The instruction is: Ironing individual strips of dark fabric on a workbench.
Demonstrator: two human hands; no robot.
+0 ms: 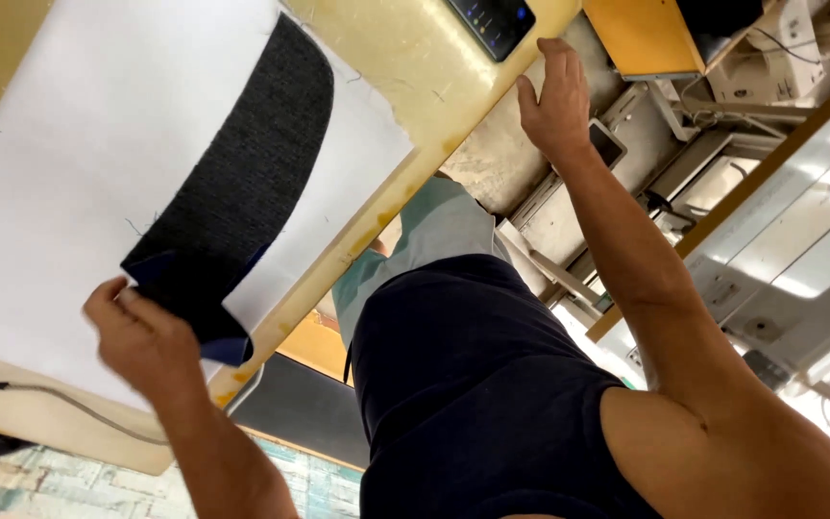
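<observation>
My left hand [141, 336] grips the near end of a long, curved piece of dark grey textured fabric [242, 173] that shows a blue underside at the held corner. The fabric lies across a large white sheet [69, 144] on a yellowish wooden table [415, 67]. My right hand [554, 96] reaches forward past the table's edge with its fingers extended and nothing in it. It hovers over grey metal framework, near a small dark phone-like device [607, 144]. My dark shirt and teal shorts fill the lower middle.
A dark screen device [494, 21] lies on the table near its far edge. An orange panel [641, 37] sits beyond it. White machine housings [799, 250] and cables stand at the right. A grey cable [69, 404] runs along the table's near left edge above a tiled floor.
</observation>
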